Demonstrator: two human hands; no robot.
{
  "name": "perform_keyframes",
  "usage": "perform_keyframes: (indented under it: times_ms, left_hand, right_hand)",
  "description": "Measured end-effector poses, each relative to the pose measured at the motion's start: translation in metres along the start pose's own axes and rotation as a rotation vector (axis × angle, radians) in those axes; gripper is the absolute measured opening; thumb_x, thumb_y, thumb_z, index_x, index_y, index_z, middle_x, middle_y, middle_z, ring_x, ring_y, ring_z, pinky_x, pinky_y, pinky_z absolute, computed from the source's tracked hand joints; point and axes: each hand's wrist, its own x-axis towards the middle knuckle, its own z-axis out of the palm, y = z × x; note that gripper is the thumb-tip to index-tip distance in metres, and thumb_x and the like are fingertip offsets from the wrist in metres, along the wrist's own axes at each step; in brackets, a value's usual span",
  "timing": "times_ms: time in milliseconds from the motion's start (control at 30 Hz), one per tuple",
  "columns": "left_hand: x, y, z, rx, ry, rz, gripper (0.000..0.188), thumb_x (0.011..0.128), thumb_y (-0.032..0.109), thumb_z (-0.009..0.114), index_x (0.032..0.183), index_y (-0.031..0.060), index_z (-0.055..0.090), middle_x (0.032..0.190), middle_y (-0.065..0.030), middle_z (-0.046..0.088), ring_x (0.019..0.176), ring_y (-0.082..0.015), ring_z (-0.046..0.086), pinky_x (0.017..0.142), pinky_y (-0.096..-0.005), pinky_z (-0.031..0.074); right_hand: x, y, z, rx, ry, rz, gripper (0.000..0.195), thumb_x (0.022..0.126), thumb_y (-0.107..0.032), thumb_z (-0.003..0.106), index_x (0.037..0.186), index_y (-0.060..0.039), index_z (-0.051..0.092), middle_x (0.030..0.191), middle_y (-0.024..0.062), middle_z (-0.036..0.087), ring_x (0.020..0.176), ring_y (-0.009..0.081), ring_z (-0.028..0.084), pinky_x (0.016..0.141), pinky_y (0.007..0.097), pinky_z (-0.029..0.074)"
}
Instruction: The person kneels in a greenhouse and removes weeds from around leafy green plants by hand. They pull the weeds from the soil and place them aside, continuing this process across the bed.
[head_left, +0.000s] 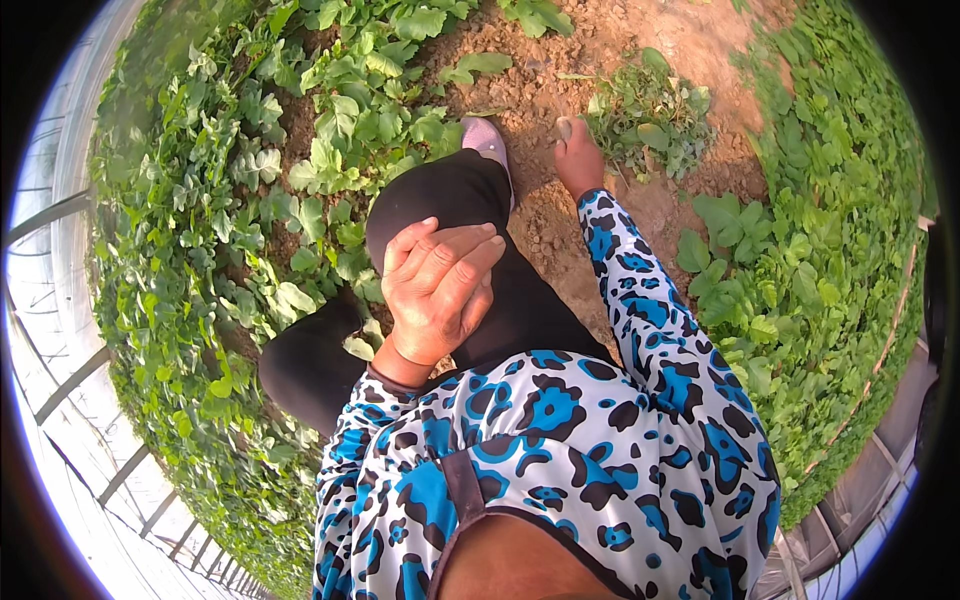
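Observation:
My left hand (441, 289) hovers over or rests on my dark-trousered thigh, back upward, fingers stretched to the right. Nothing shows in it, though its palm is hidden. On the right, my right hand (579, 159) is low over bare soil (551, 217), arm reaching forward. Its thumb is visible and the other fingers are mostly hidden, so I cannot tell if it grips anything. Just right of that hand lies a heap of small uprooted-looking green plants (652, 124). A pink shoe (486, 141) stands on the soil to its left.
Dense leafy green crop plants (247, 165) grow on the left, close against my knees. Another leafy bed (802, 277) lies on the right, past the soil strip. A cut or fallen leaf (480, 64) lies ahead. Greenhouse film and ribs (75, 382) edge the left side.

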Motion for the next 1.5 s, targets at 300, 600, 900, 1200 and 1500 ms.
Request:
perform_keyframes:
  times_ms: [300, 600, 900, 1200, 1500]
  left_hand:
    - [0.003, -0.008, -0.005, -0.168, -0.033, 0.036, 0.030, 0.074, 0.006, 0.067, 0.103, 0.0090, 0.073, 0.107, -0.0060, 0.073, 0.097, -0.0195, 0.071, 0.104, -0.0397, 0.042]
    - [-0.002, -0.019, -0.004, -0.289, 0.030, 0.108, 0.028, 0.074, 0.010, 0.069, 0.102, 0.0101, 0.074, 0.101, -0.0037, 0.074, 0.091, -0.0164, 0.072, 0.101, -0.0364, 0.045]
    - [-0.009, -0.029, -0.008, -0.301, 0.046, 0.151, 0.023, 0.083, 0.018, 0.063, 0.104, 0.0113, 0.072, 0.106, -0.0030, 0.072, 0.098, -0.0142, 0.070, 0.102, -0.0357, 0.046]
    - [-0.007, -0.025, -0.009, -0.295, 0.053, 0.100, 0.027, 0.075, 0.011, 0.069, 0.101, 0.0097, 0.073, 0.100, -0.0030, 0.075, 0.089, -0.0159, 0.072, 0.099, -0.0352, 0.046]
    - [-0.011, -0.020, -0.010, -0.230, 0.041, 0.080, 0.028, 0.074, 0.008, 0.068, 0.102, 0.0095, 0.073, 0.100, -0.0045, 0.075, 0.090, -0.0172, 0.071, 0.100, -0.0363, 0.045]
  right_hand:
    - [0.031, -0.008, 0.026, -0.154, -0.235, 0.024, 0.043, 0.094, -0.023, 0.056, 0.135, -0.0125, 0.045, 0.099, 0.0241, 0.069, 0.090, 0.0448, 0.066, 0.077, 0.0560, 0.051]
    - [0.015, -0.006, 0.042, -0.298, -0.319, -0.010, 0.041, 0.092, -0.021, 0.060, 0.129, -0.0141, 0.044, 0.089, 0.0224, 0.069, 0.083, 0.0427, 0.067, 0.073, 0.0568, 0.051]
    - [0.024, -0.036, 0.074, -0.402, -0.420, -0.126, 0.042, 0.104, -0.025, 0.038, 0.140, -0.0086, 0.049, 0.094, 0.0240, 0.072, 0.084, 0.0425, 0.069, 0.073, 0.0557, 0.054]
    - [-0.027, 0.019, 0.054, -0.389, -0.398, -0.148, 0.039, 0.104, -0.024, 0.041, 0.141, -0.0186, 0.050, 0.094, 0.0255, 0.068, 0.085, 0.0431, 0.068, 0.074, 0.0549, 0.052]
    - [-0.121, 0.068, -0.029, -0.271, -0.364, -0.084, 0.058, 0.093, -0.020, 0.058, 0.147, -0.0165, 0.038, 0.092, 0.0242, 0.067, 0.080, 0.0438, 0.066, 0.070, 0.0532, 0.053]
